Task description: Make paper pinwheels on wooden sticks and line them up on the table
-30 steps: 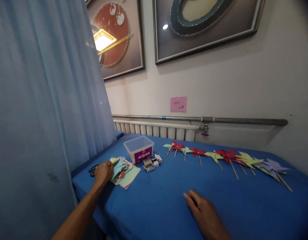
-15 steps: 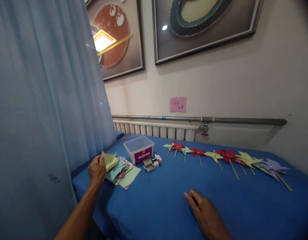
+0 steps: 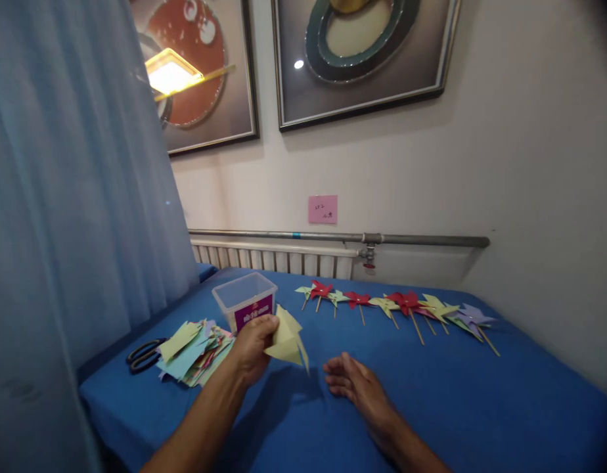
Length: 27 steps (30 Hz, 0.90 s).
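Between the thumb and fingers of my left hand (image 3: 253, 348) is a pale yellow piece of paper (image 3: 286, 336) with cut, pointed flaps, held above the bed in front of the plastic tub. My right hand (image 3: 359, 386) is just to the right of the paper, apart from it, palm facing left and fingers loosely extended with nothing in them. Left of my left forearm lies a pile of coloured paper sheets (image 3: 190, 351), with dark-handled scissors (image 3: 144, 355) at its left edge, their blades hidden under the paper.
A clear tub (image 3: 244, 291) with a purple label stands behind my left hand. Several paper pinwheels (image 3: 406, 302) on sticks lie in a row along the back right of the blue sheet (image 3: 461, 407). A curtain (image 3: 87, 197) hangs at left; a radiator (image 3: 274, 258) runs along the wall.
My left hand has moved right from the pile, carrying the yellow paper. My right hand has opened its fingers and moved slightly left. The scissors have come into sight, and the view has shifted.
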Each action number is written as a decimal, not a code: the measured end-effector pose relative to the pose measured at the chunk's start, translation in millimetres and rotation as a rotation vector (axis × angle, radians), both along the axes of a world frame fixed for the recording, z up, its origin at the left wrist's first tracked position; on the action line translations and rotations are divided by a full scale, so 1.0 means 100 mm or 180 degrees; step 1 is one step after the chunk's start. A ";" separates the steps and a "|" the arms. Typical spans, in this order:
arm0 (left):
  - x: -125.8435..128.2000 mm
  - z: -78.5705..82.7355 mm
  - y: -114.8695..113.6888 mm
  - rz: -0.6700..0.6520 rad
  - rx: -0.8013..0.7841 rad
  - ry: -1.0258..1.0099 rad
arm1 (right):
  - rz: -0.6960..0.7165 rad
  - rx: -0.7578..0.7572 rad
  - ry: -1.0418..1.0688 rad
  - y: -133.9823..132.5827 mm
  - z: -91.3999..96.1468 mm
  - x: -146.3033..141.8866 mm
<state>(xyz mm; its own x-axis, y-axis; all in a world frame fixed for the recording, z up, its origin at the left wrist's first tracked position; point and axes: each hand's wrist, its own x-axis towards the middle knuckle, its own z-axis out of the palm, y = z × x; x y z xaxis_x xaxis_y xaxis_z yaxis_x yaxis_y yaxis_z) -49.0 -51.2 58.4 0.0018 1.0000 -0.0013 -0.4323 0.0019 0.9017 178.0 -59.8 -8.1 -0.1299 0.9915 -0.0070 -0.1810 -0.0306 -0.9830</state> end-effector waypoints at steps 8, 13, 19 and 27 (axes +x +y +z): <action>0.93 -0.35 0.31 -0.0215 -0.0361 -0.0004 | 0.0268 -0.0218 0.1295 0.00 -0.01 0.09; 0.98 -0.56 0.29 -0.0073 -0.0479 0.0090 | -0.0191 -0.0317 0.1256 0.05 -0.09 0.10; 0.94 -0.58 0.27 0.0156 -0.0530 0.0398 | -0.0377 -0.0395 0.1256 0.04 -0.08 0.08; 0.93 -0.54 0.26 0.0132 -0.0495 0.0462 | -0.0309 -0.0291 0.0821 0.11 -0.10 0.21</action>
<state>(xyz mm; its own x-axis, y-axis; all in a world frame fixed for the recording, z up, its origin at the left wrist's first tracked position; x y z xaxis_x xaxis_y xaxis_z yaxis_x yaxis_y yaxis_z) 43.6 -24.9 4.4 -0.0508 0.9869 -0.1529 -0.3006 0.1309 0.9447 199.1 -48.3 -18.2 -0.0436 0.9962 -0.0760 -0.4311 -0.0873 -0.8981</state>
